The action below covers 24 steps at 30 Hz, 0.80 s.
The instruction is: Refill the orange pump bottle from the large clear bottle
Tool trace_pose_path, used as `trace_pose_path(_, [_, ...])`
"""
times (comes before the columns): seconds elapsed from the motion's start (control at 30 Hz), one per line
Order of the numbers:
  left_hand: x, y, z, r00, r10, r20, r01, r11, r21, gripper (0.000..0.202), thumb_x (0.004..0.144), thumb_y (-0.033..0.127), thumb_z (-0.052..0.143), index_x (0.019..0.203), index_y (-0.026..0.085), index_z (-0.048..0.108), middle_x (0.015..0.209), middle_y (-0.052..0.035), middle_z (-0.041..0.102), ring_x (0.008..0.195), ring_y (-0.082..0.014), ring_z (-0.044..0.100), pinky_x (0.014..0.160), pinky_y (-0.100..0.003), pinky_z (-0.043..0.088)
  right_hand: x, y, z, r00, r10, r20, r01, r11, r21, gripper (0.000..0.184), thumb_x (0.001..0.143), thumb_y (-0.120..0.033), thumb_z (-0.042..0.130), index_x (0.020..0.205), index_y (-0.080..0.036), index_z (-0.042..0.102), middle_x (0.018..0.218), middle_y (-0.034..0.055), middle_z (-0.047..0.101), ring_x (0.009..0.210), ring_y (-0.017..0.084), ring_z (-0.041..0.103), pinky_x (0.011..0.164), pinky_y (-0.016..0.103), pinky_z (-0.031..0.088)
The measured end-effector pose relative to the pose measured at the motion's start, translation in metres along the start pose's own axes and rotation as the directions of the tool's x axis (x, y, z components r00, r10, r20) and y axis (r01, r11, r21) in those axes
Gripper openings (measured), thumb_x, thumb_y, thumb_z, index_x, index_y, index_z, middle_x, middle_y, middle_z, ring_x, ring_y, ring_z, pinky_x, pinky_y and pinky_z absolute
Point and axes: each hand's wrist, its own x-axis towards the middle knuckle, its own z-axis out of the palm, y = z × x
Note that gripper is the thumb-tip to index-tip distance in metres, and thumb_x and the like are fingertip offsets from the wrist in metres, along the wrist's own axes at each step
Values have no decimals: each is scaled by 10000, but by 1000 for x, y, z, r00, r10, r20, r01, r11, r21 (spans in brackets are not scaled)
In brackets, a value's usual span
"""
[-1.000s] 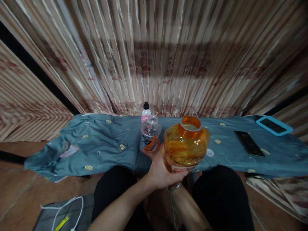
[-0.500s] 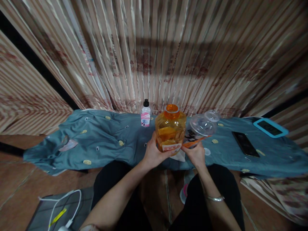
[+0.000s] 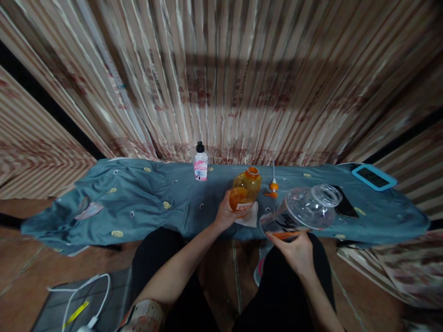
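Observation:
My left hand (image 3: pixel 226 214) is wrapped round the lower side of an open orange see-through bottle (image 3: pixel 256 184), which stands tilted slightly, its mouth bare. My right hand (image 3: pixel 297 253) grips a clear plastic bottle (image 3: pixel 304 207) from below; it leans to the right with its wide open neck up. Dark print and an orange band show on its side by my fingers. Between the two bottles, an orange pump head (image 3: pixel 273 187) with a thin tube lies on the cloth. A white tissue (image 3: pixel 249 216) lies under the orange bottle.
A small bottle with black cap and pink label (image 3: pixel 200 166) stands left on the teal cloth (image 3: pixel 187 198). At the right lie a black phone (image 3: pixel 348 208), partly hidden by the clear bottle, and a blue-framed clock (image 3: pixel 374 177). A striped curtain (image 3: pixel 221 83) hangs behind.
The orange bottle has moved down and away from me, and my right hand has drawn off to the right. The clear bottle has come up nearer to me, uncovering the pump head.

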Motion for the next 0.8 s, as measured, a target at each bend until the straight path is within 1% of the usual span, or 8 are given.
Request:
trace_pose_path(0.17, [-2,-10,-1,1000,-2,1,2,999,-50,909,538,243,904,1310,213,427,1271,-73,630,1202,-263,602,1061,-426,469,-16,-13,-10,998,0,61,-2,999,38,505,537,-639,764,718,-179,665,805,136,724,794,317,691,803,487,522])
trace_pose_path(0.3, [-2,-10,-1,1000,10,17,-9,999,-38,878,569,187,864,1320,215,410,1295,-72,606,1215,-257,589,1091,-435,445,-24,-16,-8,997,1,76,-5,998,56,505,525,-640,775,722,-190,659,817,169,724,819,391,685,817,542,515])
trace_pose_path(0.4, [-5,6,-8,1000,22,13,-22,1000,-11,894,574,206,861,1336,202,393,1350,-102,565,1274,-282,551,1134,-463,402,-30,-15,-6,996,5,93,-11,997,72,542,523,-644,779,777,-184,646,864,185,723,858,412,679,850,554,506])
trace_pose_path(0.47, [-12,26,-18,997,49,-51,-46,997,54,944,582,283,872,1377,188,371,1465,-151,460,1401,-335,418,1197,-511,299,-35,-15,-6,992,20,128,-31,996,84,532,535,-634,777,790,-186,643,878,175,727,854,403,684,839,541,516])
trace_pose_path(0.53, [-24,49,-28,982,176,-74,-169,981,90,948,660,383,829,1437,192,320,1549,-166,352,1469,-341,310,1231,-524,216,-42,-17,-7,985,44,168,-60,994,88,514,535,-616,783,790,-191,649,867,154,732,834,390,687,820,527,523])
trace_pose_path(0.63, [-49,79,-31,933,353,71,-357,932,56,1046,614,490,854,1465,199,318,1558,-172,352,1470,-362,306,1230,-521,230,-54,-20,-7,966,70,249,-95,991,92,464,547,-583,788,770,-189,685,794,112,732,773,367,687,751,489,532])
trace_pose_path(0.73, [-70,91,-16,895,264,361,-258,964,-65,1179,531,508,897,1486,168,295,1484,-196,466,1381,-382,449,1187,-532,326,-67,-22,-5,938,35,346,-82,989,120,339,568,-479,757,718,-177,716,763,100,727,741,359,676,706,463,522])
trace_pose_path(0.8, [-78,91,-3,867,215,448,-178,976,-124,1233,454,509,920,1472,152,323,1470,-186,489,1364,-385,467,1184,-518,339,-74,-23,-2,916,-5,402,-65,985,161,271,571,-416,744,684,-172,711,762,100,722,746,351,667,710,450,517])
